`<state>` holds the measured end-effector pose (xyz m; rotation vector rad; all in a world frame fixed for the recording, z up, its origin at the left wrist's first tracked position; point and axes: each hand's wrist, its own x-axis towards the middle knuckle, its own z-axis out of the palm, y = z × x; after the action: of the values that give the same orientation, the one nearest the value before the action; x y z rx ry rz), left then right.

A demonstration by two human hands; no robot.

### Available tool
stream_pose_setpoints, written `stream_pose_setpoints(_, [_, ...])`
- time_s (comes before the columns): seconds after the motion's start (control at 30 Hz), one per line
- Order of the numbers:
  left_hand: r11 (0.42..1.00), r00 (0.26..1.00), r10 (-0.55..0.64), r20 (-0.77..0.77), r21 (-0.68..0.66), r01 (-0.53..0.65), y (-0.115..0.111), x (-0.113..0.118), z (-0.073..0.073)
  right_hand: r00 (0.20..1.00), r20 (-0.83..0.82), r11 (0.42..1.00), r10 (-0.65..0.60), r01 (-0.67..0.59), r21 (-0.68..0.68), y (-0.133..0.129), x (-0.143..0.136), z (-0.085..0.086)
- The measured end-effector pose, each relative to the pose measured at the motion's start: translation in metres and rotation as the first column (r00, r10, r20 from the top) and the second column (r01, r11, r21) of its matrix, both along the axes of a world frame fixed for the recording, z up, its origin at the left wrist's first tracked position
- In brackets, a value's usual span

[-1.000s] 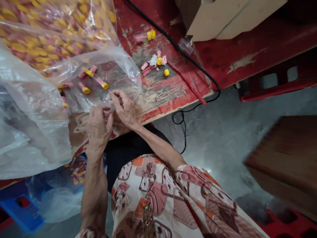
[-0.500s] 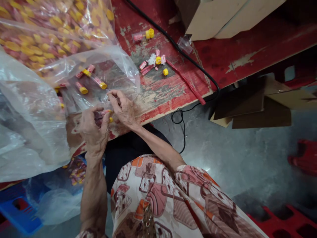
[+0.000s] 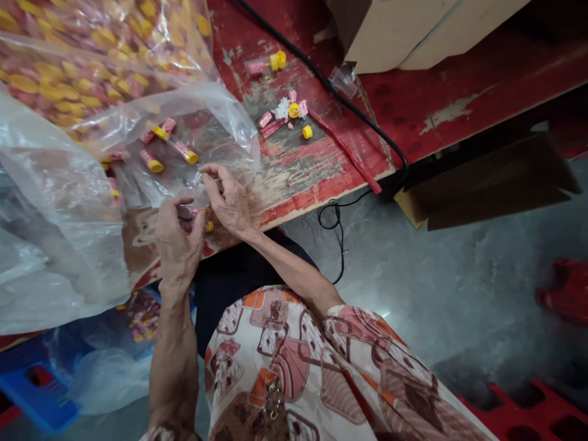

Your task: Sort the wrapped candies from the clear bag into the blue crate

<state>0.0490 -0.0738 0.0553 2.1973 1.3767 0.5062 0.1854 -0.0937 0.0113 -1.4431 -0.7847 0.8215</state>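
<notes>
My left hand (image 3: 180, 239) is closed at the table's front edge around a small clear tube with pink contents (image 3: 196, 211). A yellow cap (image 3: 209, 226) shows just beyond its thumb. Close by on the right, my right hand (image 3: 228, 199) has thumb and forefinger pinched together at the edge of the clear plastic; whatever is between the fingertips is too small to make out. Just ahead of the fingers, several pink tubes with yellow caps (image 3: 186, 152) lie in the mouth of a big clear plastic bag (image 3: 229, 116). More such tubes fill the bag behind them.
Loose pink pieces, a yellow cap (image 3: 307, 132) and a red strip (image 3: 344, 153) lie on the worn red table (image 3: 294, 196). A black cable (image 3: 316, 67) crosses it beside a carton (image 3: 404, 37). Below are a blue crate (image 3: 41, 392) and cardboard (image 3: 496, 184).
My left hand has shifted slightly right, toward my right hand, with the tube still in it. My right hand has barely moved. The cardboard at the right has swung to the right.
</notes>
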Motion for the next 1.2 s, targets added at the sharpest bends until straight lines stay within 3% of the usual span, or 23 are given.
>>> stream_pose_setpoints(0.1, [0.998, 0.999, 0.033, -0.013, 0.063, -0.033, -0.004, 0.0, -0.005, 1.0, 0.016, 0.999, 0.009, -0.009, -0.033, 0.001, 0.0, -0.001])
stream_pose_setpoints(0.3, [0.996, 0.997, -0.052, -0.05, 0.065, 0.055, 0.003, -0.008, -0.002, 1.0, 0.024, 1.0, 0.006, -0.005, -0.019, 0.003, -0.002, -0.005])
stream_pose_setpoints(0.47, [0.991, 0.999, -0.004, -0.043, 0.136, 0.01, -0.003, -0.009, -0.003, 0.999, 0.027, 1.0, 0.023, -0.023, -0.01, 0.001, -0.001, -0.005])
stream_pose_setpoints(0.7, [0.99, 0.996, -0.065, -0.058, 0.125, 0.072, 0.002, -0.01, -0.005, 0.999, 0.012, 0.998, 0.031, -0.03, -0.047, 0.002, 0.0, -0.003])
stream_pose_setpoints(0.87, [0.98, 0.998, 0.055, -0.024, 0.195, -0.049, -0.002, -0.008, -0.001, 1.0, 0.015, 1.0, 0.019, -0.019, -0.011, 0.003, 0.0, -0.005])
stream_pose_setpoints(1.03, [0.989, 0.997, 0.02, -0.07, 0.148, -0.01, -0.001, -0.005, -0.011, 0.998, 0.04, 0.998, 0.047, -0.045, -0.045, 0.004, -0.001, -0.006])
stream_pose_setpoints(1.13, [0.994, 1.0, 0.006, -0.017, 0.106, -0.004, 0.003, -0.01, -0.01, 0.998, 0.053, 0.999, 0.035, -0.036, 0.014, 0.002, -0.001, -0.007])
stream_pose_setpoints(1.2, [0.992, 0.998, 0.066, 0.019, 0.109, -0.068, 0.003, -0.015, -0.007, 0.997, 0.073, 0.997, 0.004, -0.01, 0.082, 0.001, -0.002, -0.009])
